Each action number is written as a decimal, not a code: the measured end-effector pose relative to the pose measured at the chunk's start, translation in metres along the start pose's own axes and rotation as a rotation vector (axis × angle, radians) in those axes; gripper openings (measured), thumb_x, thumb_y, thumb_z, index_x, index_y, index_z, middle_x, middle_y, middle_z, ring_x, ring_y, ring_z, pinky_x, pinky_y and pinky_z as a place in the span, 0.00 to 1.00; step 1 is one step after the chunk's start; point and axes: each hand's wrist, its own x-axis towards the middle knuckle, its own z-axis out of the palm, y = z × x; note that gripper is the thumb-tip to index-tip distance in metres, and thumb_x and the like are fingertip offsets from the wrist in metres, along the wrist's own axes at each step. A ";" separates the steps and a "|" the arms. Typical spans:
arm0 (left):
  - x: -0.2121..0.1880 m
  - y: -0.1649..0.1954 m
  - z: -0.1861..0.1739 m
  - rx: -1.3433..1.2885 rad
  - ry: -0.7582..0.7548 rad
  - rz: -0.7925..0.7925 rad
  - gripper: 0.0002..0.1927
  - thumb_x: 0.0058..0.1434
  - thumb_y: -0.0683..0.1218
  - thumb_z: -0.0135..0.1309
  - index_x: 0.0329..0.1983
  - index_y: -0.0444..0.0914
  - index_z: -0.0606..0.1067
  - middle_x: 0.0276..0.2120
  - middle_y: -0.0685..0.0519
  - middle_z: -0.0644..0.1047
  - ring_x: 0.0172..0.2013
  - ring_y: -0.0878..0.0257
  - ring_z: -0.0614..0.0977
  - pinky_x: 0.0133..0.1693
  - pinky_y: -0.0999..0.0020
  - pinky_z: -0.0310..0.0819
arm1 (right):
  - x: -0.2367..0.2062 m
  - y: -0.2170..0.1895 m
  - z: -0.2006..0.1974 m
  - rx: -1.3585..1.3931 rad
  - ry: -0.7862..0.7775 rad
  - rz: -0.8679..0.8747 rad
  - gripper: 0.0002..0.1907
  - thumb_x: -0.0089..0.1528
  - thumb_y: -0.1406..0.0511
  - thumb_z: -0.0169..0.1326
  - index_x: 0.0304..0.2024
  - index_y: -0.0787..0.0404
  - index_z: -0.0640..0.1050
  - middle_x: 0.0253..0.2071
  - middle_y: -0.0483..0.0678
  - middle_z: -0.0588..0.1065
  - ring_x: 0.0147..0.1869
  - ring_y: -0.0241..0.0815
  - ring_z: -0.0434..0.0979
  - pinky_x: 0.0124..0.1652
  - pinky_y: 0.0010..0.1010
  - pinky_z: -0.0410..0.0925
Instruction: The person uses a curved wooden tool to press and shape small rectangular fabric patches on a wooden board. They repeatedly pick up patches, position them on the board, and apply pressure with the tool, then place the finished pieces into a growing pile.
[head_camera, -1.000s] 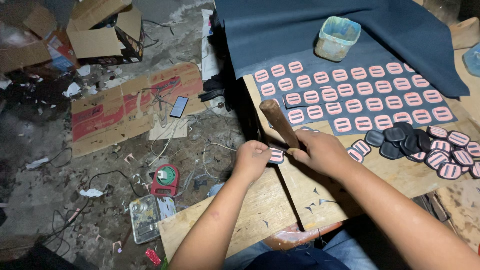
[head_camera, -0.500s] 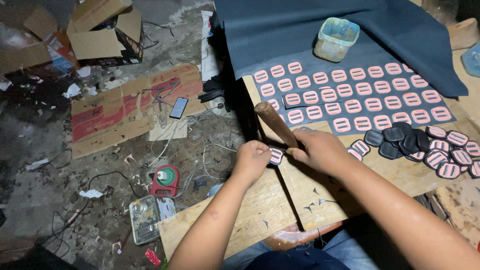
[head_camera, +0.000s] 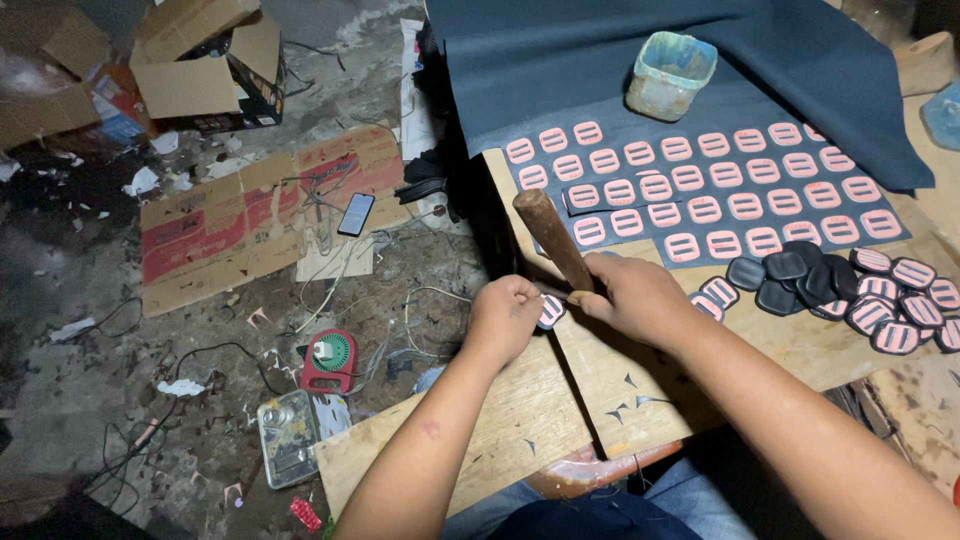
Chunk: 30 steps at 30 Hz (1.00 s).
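Below, wooden workbench (head_camera: 520, 420), littered concrete floor (head_camera: 200, 400), cardboard (head_camera: 230, 220)

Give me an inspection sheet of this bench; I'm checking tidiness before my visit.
Surface: worn wooden board, part covered by dark cloth.
Job's things: small dark piece pinched in left hand; wooden-handled tool gripped by right hand.
Clutter: pink pieces in rows, pile of dark pieces, plastic tub.
Hands: both closed, close together.
Cables: tangled wires on the floor.
Surroundings: flattened cardboard, phone, open box, red round device.
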 end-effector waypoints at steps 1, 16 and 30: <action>-0.002 0.000 0.001 0.030 0.017 0.017 0.06 0.57 0.41 0.59 0.33 0.33 0.79 0.27 0.50 0.82 0.28 0.64 0.82 0.33 0.68 0.77 | 0.000 0.000 0.001 0.038 0.017 -0.019 0.18 0.56 0.55 0.61 0.43 0.57 0.77 0.36 0.55 0.79 0.42 0.61 0.78 0.39 0.48 0.70; -0.003 -0.006 0.001 -0.006 0.068 0.019 0.04 0.55 0.40 0.60 0.32 0.33 0.80 0.28 0.50 0.84 0.28 0.67 0.84 0.33 0.70 0.78 | -0.006 0.002 -0.001 0.084 -0.003 -0.008 0.17 0.56 0.56 0.61 0.44 0.56 0.78 0.36 0.55 0.79 0.42 0.60 0.79 0.39 0.47 0.70; -0.003 -0.005 0.003 -0.044 0.084 0.035 0.05 0.57 0.41 0.60 0.33 0.33 0.81 0.27 0.51 0.83 0.27 0.68 0.83 0.31 0.71 0.77 | -0.008 0.000 -0.004 0.042 -0.009 -0.009 0.16 0.57 0.56 0.62 0.42 0.57 0.77 0.36 0.55 0.79 0.42 0.60 0.79 0.40 0.48 0.70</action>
